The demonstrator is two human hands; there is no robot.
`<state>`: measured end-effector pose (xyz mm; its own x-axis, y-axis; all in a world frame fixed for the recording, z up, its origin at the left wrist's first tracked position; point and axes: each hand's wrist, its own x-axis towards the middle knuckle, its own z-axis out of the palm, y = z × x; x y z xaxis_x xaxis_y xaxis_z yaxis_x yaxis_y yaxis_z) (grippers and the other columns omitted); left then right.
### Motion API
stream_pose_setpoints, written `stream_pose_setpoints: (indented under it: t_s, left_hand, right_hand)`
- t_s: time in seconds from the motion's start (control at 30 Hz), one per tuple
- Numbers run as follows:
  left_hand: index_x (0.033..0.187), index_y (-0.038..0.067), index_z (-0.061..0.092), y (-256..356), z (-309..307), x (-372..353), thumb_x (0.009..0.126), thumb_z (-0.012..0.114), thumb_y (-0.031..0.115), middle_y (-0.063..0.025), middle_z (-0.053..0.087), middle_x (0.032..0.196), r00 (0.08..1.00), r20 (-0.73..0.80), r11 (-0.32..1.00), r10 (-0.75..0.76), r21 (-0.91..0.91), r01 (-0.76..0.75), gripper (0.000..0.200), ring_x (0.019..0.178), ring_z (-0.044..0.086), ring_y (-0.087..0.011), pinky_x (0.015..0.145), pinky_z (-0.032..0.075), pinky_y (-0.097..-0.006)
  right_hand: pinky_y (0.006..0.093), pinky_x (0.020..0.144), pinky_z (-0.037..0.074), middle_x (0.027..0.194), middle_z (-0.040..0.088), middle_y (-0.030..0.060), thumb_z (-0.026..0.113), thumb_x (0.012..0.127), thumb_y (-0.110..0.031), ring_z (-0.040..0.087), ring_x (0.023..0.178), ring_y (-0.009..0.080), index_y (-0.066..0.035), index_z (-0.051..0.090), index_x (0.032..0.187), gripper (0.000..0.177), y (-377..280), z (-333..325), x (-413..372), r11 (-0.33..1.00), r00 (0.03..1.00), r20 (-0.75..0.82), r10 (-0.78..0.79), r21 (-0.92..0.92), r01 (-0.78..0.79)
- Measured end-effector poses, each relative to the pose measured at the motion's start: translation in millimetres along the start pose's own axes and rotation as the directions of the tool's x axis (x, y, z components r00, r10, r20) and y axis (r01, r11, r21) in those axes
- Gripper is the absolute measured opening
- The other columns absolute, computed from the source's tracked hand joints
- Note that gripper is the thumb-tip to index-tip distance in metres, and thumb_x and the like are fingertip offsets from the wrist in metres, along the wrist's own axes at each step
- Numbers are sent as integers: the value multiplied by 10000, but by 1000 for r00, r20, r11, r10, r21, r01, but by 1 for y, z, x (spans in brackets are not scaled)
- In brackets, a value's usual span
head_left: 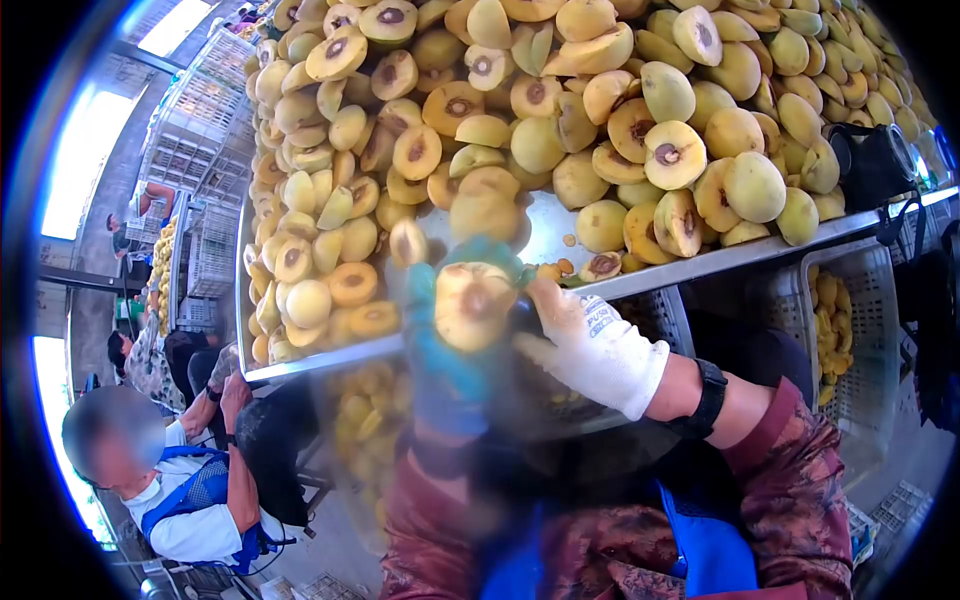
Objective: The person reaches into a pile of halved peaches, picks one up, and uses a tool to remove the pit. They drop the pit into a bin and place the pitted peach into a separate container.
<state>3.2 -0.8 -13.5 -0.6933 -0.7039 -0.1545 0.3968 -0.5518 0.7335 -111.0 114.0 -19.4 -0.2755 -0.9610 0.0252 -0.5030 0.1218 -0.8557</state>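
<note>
My left hand point(445, 335), in a teal glove blurred by motion, is closed round a yellow peach half point(475, 300). Its cut face with the brownish middle is turned up toward me. Close against the fruit's right side is my right hand point(595, 345), in a white glove with printed lettering. Its fingers are curled together, and what they hold, if anything, is too blurred to make out. Both hands are at the front edge of a metal table point(690, 268), where many halved peaches point(415, 152) are heaped, some with brown hollows.
Below the table edge, a plastic crate point(845, 400) at right holds yellow pieces; more yellow fruit point(375, 420) lies below my left arm. A black object point(870, 165) rests at the table's right end. Another person point(190, 490) sits at left, near stacked crates point(200, 120).
</note>
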Motion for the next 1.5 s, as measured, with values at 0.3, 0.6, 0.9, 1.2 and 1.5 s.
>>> stream_pose_setpoints:
  t_s: [0.3,0.6,0.9,1.2,1.5]
  left_hand:
    - [1217,16,576,-9,7,-14,1004,396,397,-91,639,1115,996,-82,958,43,287,-17,473,1024,614,-203,886,502,-334]
    - [1310,-3,472,-32,-13,-20,941,481,541,-111,569,1247,908,229,613,352,676,-408,657,1111,568,-216,966,462,-364]
    - [1260,-47,488,-2,12,-8,999,359,496,-199,581,1192,966,15,905,259,347,-248,616,1074,587,-323,991,462,-450]
    - [1257,-57,435,-8,8,-7,1021,352,391,-121,564,1068,979,130,987,157,-38,-153,513,934,535,-190,905,440,-326]
    - [1279,-34,471,-17,-1,-16,1004,341,504,-173,589,1153,888,113,660,446,628,-411,618,1045,585,-290,970,456,-423]
  right_hand:
    - [406,761,501,964,615,174,679,746,-23,603,904,396,-45,506,1169,458,-8,-13,11,959,889,-387,-245,36,281]
    - [419,780,502,975,617,171,664,695,16,595,924,395,-59,527,1157,487,-12,-17,6,966,931,-258,-257,-72,247]
    - [497,624,466,728,578,254,634,839,-197,594,742,431,6,450,976,306,0,10,2,992,987,-122,-107,52,114]
    - [452,635,452,855,551,234,651,828,-152,562,778,413,17,433,1111,396,-2,12,-2,996,997,-44,-63,58,66]
    - [462,635,456,779,583,226,595,840,-135,587,744,413,19,473,958,229,3,24,-4,976,973,-173,-155,127,178]
